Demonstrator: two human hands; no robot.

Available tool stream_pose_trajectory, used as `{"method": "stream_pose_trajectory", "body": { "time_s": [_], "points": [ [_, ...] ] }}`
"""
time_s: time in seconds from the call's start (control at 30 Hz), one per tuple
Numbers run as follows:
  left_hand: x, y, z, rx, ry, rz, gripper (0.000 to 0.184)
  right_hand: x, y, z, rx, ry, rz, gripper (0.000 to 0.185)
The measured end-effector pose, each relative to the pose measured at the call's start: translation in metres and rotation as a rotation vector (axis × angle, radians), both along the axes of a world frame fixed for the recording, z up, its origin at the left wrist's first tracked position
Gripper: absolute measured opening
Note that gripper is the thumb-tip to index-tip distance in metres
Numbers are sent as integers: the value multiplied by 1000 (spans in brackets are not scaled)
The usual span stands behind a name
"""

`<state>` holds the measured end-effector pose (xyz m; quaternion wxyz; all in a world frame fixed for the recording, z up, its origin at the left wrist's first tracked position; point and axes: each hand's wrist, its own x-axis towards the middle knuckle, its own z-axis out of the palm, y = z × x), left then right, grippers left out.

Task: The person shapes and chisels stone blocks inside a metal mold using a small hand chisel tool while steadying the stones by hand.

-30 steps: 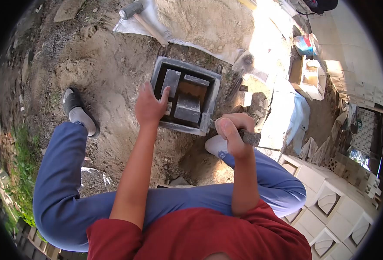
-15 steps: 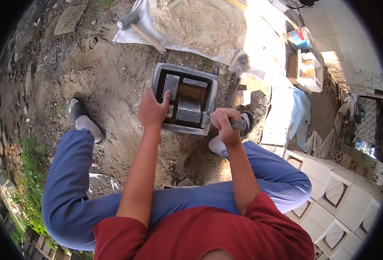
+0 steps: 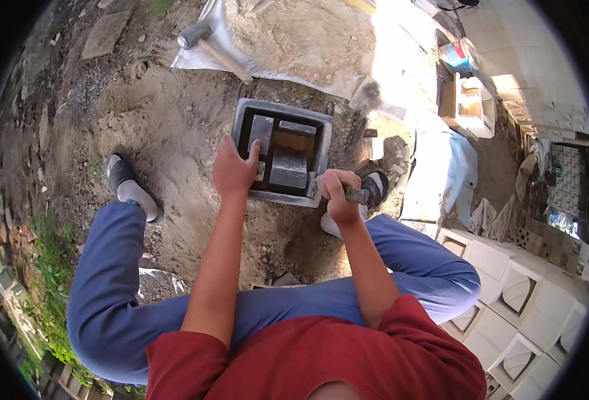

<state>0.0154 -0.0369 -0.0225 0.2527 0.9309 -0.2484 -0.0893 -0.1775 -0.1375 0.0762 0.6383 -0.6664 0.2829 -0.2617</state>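
A square grey metal mould (image 3: 251,105) sits on the ground between my feet, with dark metal blocks inside, one of them a long left block (image 3: 260,133) and another a wide block (image 3: 288,167). My left hand (image 3: 234,168) lies over the mould's left wall, fingers extended and thumb spread towards the blocks. At the lower right corner, my right hand (image 3: 340,193) is closed around a short-handled tool (image 3: 356,195). The tool's flat grey end is by the mould's right rim; its exact kind is hard to make out.
Beyond the mould, a mallet (image 3: 221,55) lies on a white sheet (image 3: 204,57) beside a heap of sand (image 3: 308,40). To the right are a pale block mould (image 3: 471,107), a bucket (image 3: 460,57) and stacked white vent blocks (image 3: 514,293). My sandalled feet flank the mould.
My right hand has shifted slightly left and down with the tool, its wrist turning a little. The left hand stays at the mould's left wall.
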Motion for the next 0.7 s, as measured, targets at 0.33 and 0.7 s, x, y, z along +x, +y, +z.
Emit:
{"method": "stream_pose_trajectory", "body": {
  "time_s": [0.33,0.7],
  "points": [
    [-1,-1,1,11,31,-6,67,0,2,-2,-130,33,-20,44],
    [-2,0,1,25,-13,0,70,2,5,22,-9,-30,-37,42]
  ]
}}
